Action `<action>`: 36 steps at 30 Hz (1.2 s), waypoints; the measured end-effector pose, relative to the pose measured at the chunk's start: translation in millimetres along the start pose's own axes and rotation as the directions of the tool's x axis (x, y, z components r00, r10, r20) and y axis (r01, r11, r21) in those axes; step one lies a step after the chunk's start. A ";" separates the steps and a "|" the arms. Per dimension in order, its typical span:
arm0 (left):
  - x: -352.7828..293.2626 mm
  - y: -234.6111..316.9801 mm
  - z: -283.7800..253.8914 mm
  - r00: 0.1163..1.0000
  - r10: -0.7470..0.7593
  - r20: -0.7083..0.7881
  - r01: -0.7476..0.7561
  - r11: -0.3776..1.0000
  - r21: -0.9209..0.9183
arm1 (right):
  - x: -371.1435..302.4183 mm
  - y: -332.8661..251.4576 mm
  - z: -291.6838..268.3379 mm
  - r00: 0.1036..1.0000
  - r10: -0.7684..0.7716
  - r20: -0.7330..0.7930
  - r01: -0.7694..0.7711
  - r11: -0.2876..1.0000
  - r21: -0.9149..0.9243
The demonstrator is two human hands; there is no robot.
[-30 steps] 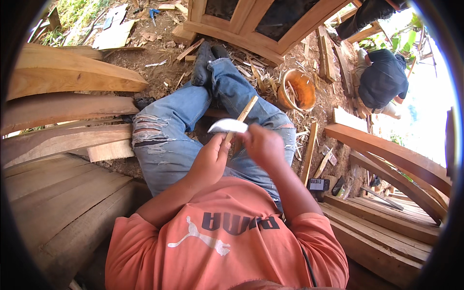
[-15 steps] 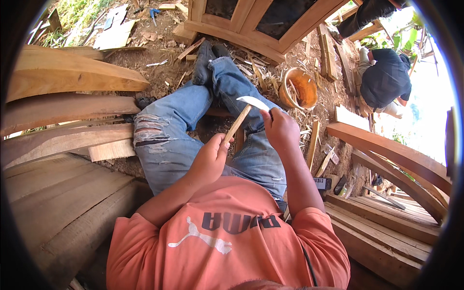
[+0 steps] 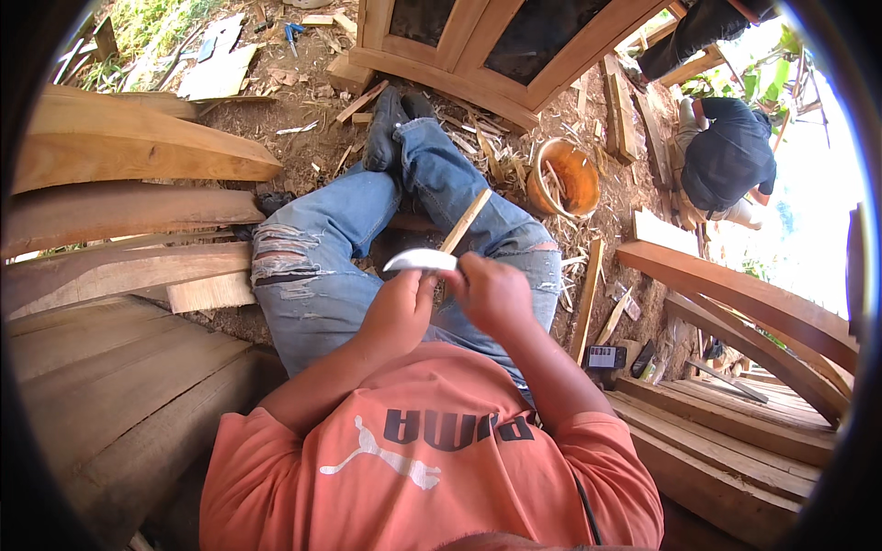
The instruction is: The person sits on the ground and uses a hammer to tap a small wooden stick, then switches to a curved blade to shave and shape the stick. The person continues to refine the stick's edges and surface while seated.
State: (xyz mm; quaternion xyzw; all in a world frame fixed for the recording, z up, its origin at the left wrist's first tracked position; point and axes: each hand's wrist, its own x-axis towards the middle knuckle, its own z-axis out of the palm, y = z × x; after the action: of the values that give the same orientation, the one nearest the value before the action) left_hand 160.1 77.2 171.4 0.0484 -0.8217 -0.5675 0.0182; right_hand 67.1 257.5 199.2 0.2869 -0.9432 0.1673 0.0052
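One orange bucket [image 3: 581, 184] stands just beyond the right knee [image 3: 540, 260], one panelled wooden frame [image 3: 459, 37] past two dark shoes [image 3: 382, 138], one bent co-worker [image 3: 730, 154] off right. Above the jeans [image 3: 317, 312], the left hand [image 3: 400, 310] grips one pale stick [image 3: 467, 220]; the right hand [image 3: 494, 292] clasps one curved knife [image 3: 421, 261], crossing the stick.

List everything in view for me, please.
Curved blade: one, silvery, in right hand
Stick: one, pale, in left hand
Bucket: one, orange, right of legs
Panelled frame: one, brown, top centre
Planks: many, brown, both sides
Scraps: many, pale, on ground
Tool: one, blue, upper left
Device: one, dark, lower right
Co-workers: at least one, dark-clothed, upper right
Plants: several, green, upper corners
Shoes: two, dark, beyond jeans
Jeans: one pair, blue, centre
T-shirt: one, salmon, bottom centre
Left hand: one, bare, centre
Right hand: one, bare, centre
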 end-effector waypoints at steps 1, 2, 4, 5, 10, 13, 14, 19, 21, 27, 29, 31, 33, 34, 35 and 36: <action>0.3 -3.9 0.0 0.999 -0.046 0.022 0.046 0.998 -0.041 | -2.6 -5.3 -2.6 0.996 -0.074 0.051 0.075 0.997 -0.001; 1.4 7.8 -6.5 0.994 -0.093 0.051 0.096 0.992 -0.076 | 12.2 12.7 -5.5 0.995 0.093 0.022 -0.092 0.995 -0.043; 0.4 16.1 -8.3 0.988 -0.129 0.087 0.140 0.981 -0.134 | 25.1 28.8 -11.6 0.968 0.249 -0.011 -0.249 0.966 -0.069; 1.5 11.6 -2.6 0.996 -0.079 0.041 0.084 0.986 -0.142 | 25.6 27.9 -12.8 0.971 0.238 -0.018 -0.239 0.970 -0.056; 0.4 14.8 -8.5 0.991 -0.111 0.068 0.120 0.982 -0.145 | 27.8 26.6 -12.0 0.975 0.220 -0.026 -0.220 0.975 -0.028; -2.4 8.0 -0.8 0.999 -0.038 0.008 0.039 0.986 -0.162 | 3.3 -1.7 -7.6 0.998 -0.020 0.051 0.017 0.998 0.060; -5.1 11.1 -4.5 0.994 -0.099 0.054 0.106 0.985 -0.138 | 2.6 -2.3 -6.6 0.996 -0.040 0.085 0.036 0.998 0.048; -5.2 6.6 1.0 0.995 -0.082 0.060 0.089 0.989 -0.119 | -5.0 -4.9 -0.7 0.998 0.028 0.060 -0.034 0.995 0.097; 0.2 3.1 3.7 0.999 0.005 -0.039 -0.009 0.995 -0.103 | 6.5 2.4 -3.7 0.993 0.096 0.062 -0.101 0.992 0.073; 1.4 2.6 -2.0 0.999 -0.035 0.022 0.035 0.999 0.010 | -4.4 -5.5 -6.2 0.989 0.105 0.104 -0.109 0.994 0.031; -0.8 4.0 -1.1 0.999 -0.040 0.020 0.039 0.999 0.011 | 19.5 17.9 -9.6 0.960 0.278 0.045 -0.277 0.960 -0.030; -3.6 1.0 4.9 0.999 -0.037 0.021 0.036 0.999 0.028 | 15.5 9.6 -8.9 0.978 0.197 0.067 -0.198 0.980 -0.004; -3.7 -4.0 3.8 1.000 -0.019 0.017 0.018 0.998 0.053 | -0.1 -9.3 -8.3 0.990 0.024 0.136 -0.029 0.999 0.034; -4.4 -5.5 2.8 1.000 -0.010 0.016 0.009 0.998 0.066 | 7.9 0.4 -7.5 0.979 0.147 0.141 -0.151 0.988 0.019; -2.8 -4.1 3.1 0.999 -0.028 0.018 0.027 0.998 0.062 | 20.8 14.0 -14.2 0.957 0.273 0.096 -0.272 0.962 -0.023; -1.3 -1.9 3.2 0.999 -0.046 0.021 0.045 0.997 0.058 | 19.9 12.2 -14.9 0.953 0.289 0.094 -0.289 0.957 -0.015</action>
State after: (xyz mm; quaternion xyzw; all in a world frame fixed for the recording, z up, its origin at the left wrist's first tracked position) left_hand 161.3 79.6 168.5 0.0614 -0.8365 -0.5445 -0.0051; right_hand 42.6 261.1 211.5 0.1535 -0.9743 0.1519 -0.0640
